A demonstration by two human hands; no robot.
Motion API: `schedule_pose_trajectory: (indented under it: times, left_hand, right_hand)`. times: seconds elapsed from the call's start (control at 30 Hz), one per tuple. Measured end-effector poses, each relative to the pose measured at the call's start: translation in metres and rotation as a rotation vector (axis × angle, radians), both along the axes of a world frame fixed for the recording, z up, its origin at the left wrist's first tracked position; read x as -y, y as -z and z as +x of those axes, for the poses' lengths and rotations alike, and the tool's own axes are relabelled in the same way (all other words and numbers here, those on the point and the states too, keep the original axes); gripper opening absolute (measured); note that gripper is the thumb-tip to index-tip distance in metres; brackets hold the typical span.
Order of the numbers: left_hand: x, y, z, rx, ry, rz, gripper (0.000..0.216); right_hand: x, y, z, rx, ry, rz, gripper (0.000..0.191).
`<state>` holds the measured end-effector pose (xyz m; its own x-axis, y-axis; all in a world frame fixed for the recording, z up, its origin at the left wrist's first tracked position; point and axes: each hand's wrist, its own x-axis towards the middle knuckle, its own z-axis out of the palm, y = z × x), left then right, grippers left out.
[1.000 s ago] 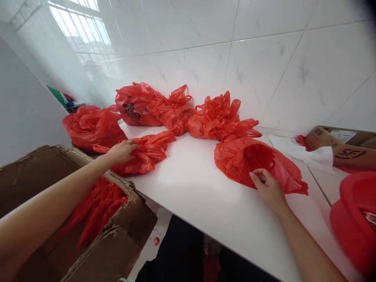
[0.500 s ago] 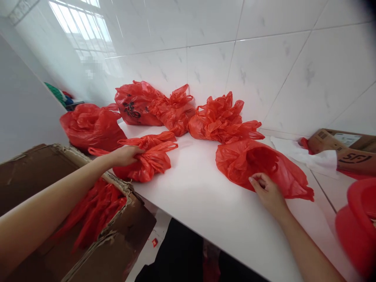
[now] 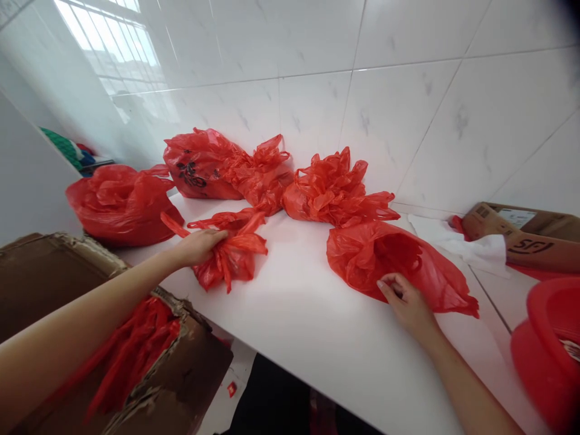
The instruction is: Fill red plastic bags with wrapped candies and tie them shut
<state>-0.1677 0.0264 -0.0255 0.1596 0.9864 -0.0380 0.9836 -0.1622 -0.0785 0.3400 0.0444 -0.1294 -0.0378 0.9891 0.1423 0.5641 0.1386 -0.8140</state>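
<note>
My left hand (image 3: 205,245) is closed around the gathered neck of a small red plastic bag (image 3: 238,261) on the left half of the white table. Loose handles stick out past the fingers. At the right, my right hand (image 3: 405,297) has thumb and fingertips pinched at the near rim of a larger red plastic bag (image 3: 351,254). That bag lies on its side with its mouth gaping, and its inside is dark. Whatever the small bag contains is hidden.
Several filled red bags (image 3: 203,172) stand along the tiled wall, another (image 3: 122,205) at the left. A torn cardboard box (image 3: 199,356) with red bags inside stands front left. A red tub (image 3: 525,362) and an SF carton (image 3: 544,238) are at the right.
My left hand has moved right across the table with the small bag, whose handles have shifted. My right hand stays at the open bag's rim. The view has swung slightly right.
</note>
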Motion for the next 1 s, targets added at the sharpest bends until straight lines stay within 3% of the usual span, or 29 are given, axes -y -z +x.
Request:
schedule_pose_trajectory:
  times: [0.1,0.2,0.47,0.67,0.83,1.0]
  left_hand:
    - [-0.003,0.003,0.004,-0.025,-0.042,-0.028,0.052]
    - [-0.023,0.006,0.002,-0.084,-0.109,-0.004,0.053]
    - [-0.086,0.013,0.008,-0.221,-0.348,0.238,0.034]
    - [-0.09,0.013,0.017,-0.218,-0.416,0.277,0.041]
    - [-0.077,-0.004,0.049,-0.177,-0.302,0.283,0.05]
    - [-0.055,-0.019,0.148,-0.104,0.042,0.352,0.053]
  right_hand:
    - [-0.001,0.002,-0.002,0.014,-0.036,-0.01,0.034]
    - [-0.002,0.003,-0.003,0.01,-0.039,-0.001,0.033]
    - [-0.004,0.005,-0.001,0.019,-0.055,0.062,0.03]
    - [0.0,-0.003,-0.006,0.135,-0.093,0.027,0.027]
    - [0.006,-0.013,-0.011,0.153,-0.104,0.038,0.022]
    - [0.008,-0.018,-0.015,0.12,-0.02,0.175,0.022]
